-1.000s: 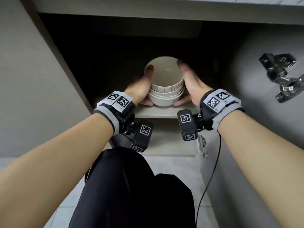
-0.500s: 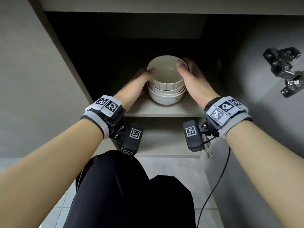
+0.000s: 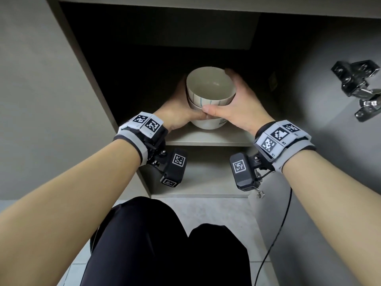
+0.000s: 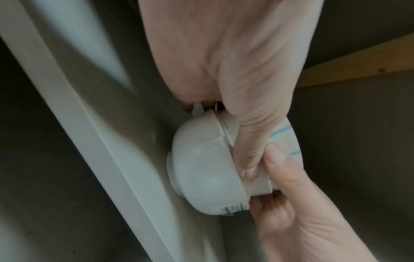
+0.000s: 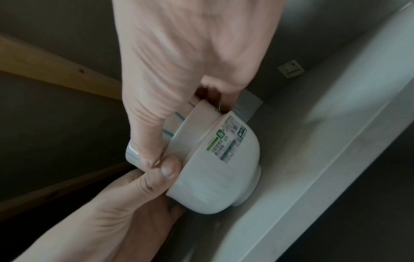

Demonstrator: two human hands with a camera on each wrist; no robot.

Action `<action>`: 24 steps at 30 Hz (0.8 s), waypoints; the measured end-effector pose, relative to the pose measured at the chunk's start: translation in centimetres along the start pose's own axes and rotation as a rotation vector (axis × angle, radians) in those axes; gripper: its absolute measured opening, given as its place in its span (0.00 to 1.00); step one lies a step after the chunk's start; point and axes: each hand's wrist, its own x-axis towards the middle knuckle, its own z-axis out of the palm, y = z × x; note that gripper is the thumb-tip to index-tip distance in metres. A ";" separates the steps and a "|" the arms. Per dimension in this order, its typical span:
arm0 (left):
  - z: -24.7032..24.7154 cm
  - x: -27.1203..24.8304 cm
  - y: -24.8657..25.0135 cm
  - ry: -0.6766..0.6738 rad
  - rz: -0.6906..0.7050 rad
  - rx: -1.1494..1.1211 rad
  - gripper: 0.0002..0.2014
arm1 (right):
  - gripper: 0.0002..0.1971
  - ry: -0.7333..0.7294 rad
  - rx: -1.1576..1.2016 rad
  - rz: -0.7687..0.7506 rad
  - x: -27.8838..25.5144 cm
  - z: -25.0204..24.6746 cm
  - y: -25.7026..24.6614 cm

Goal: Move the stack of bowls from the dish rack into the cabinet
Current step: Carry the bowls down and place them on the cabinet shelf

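Bowls: our stack of bowls point(image 3: 208, 108) sits inside the cabinet point(image 3: 68, 48), its bottom bowl resting on the upper shelf point(image 3: 206, 139) near the front edge; the dish rack is nowhere in view.
Left hand: our left hand point(image 3: 181, 112) is curled round the left side of the stack, thumb laid across the front of the upper bowls; in the left wrist view that thumb point(image 4: 251, 141) presses over the rims, so we judge it a firm hold, not a loose touch.
Top bowl: the blue-striped top bowl point(image 3: 210, 87) looks raised and tipped toward us, standing higher out of the bowl below than a settled nest would; we cannot tell whether it is lifted clear.
Right hand: our right hand point(image 3: 243, 104) wraps the right side, fingers behind the rim and thumb pinching the front beside the left thumb; the right wrist view shows both thumbs point(image 5: 156, 156) meeting on the bowl wall.
Done: we judge the carry into the cabinet finished, with the stack's weight on the shelf.
Left: seating the upper bowls squarely, perhaps a nudge deeper, then letting go with both hands and withdrawing.
Change: half a second ago our hands lay flatter against the sides, thumbs apart near the rim, and the stack sat low and even; now the thumbs have come together at the front and the top bowl rides higher.
Door: the hinge point(image 3: 358, 87) on the open door at the right is as before.
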 end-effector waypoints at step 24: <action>-0.8 0.1 -0.6 0.046 -0.020 0.025 0.43 | 0.55 0.112 0.145 -0.027 0.1 1.2 0.8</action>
